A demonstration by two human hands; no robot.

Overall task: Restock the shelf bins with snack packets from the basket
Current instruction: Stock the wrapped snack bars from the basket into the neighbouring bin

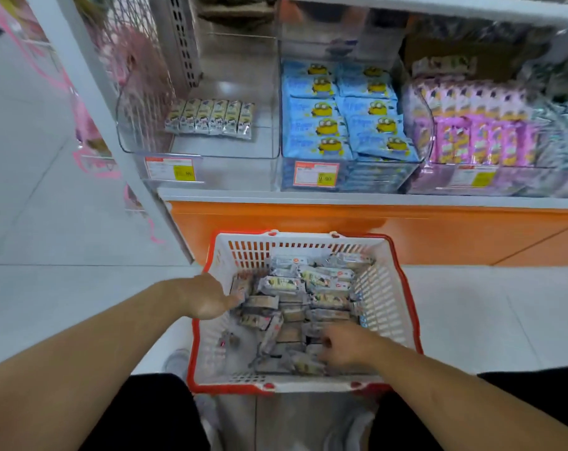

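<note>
Snack packets [295, 307] lie heaped in the basket [386, 297] on the floor, right under my fingers [324, 351]. My right hand [347, 348] is deepest, digits curled down among the near packets, though blur hides whether it pinches one. My left hand [207, 301] rests open at the left rim. Up and ahead, the nearly bare shelf bin [211, 148] holds one matching row.

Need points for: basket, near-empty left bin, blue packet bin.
basket [403, 288], head view, on the right wall's white lattice.
near-empty left bin [211, 148], head view, on its bare clear floor.
blue packet bin [383, 179], head view, on its clear front wall.
</note>
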